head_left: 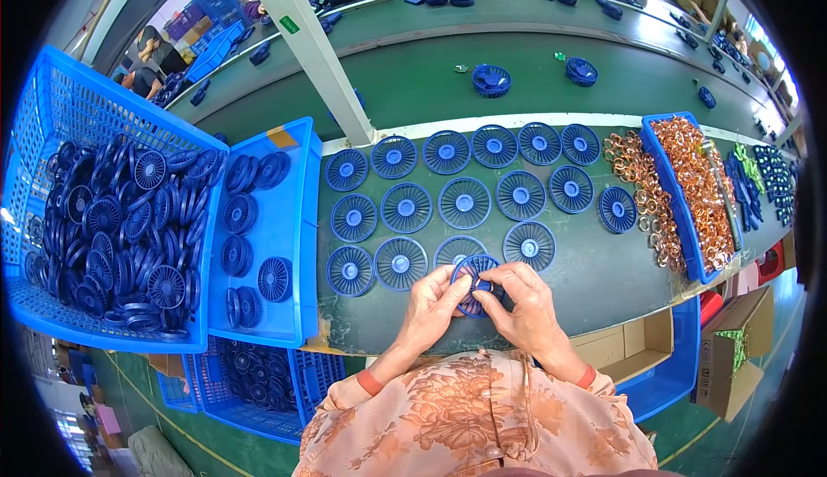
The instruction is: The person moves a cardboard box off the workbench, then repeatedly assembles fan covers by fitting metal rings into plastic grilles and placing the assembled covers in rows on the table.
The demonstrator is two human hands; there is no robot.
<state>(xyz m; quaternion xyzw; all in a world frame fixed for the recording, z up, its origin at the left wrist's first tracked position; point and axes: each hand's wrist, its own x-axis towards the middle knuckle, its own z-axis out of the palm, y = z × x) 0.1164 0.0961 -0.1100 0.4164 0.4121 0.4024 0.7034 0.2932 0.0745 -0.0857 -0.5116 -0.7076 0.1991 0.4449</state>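
In front of my body, both hands grip one blue round fan grille (474,265) with radial ribs. My left hand (431,306) pinches its left side, thumb on the face. On the other side my right hand (524,312) is closed, thumb and fingers meeting near the grille's centre; anything small between those fingertips is hidden. Beyond the hands, similar blue grilles (464,202) lie in rows on the dark green tabletop (594,262). To their right, loose copper-coloured rings (652,193) are spread beside a narrow blue tray (676,214) heaped with more rings.
At left stand a shallow blue bin (297,210) with several grilles and a deep blue crate (121,89) full of them. A green conveyor (413,77) carries blue fan parts past a white post (310,55). An open cardboard box (732,365) stands lower right.
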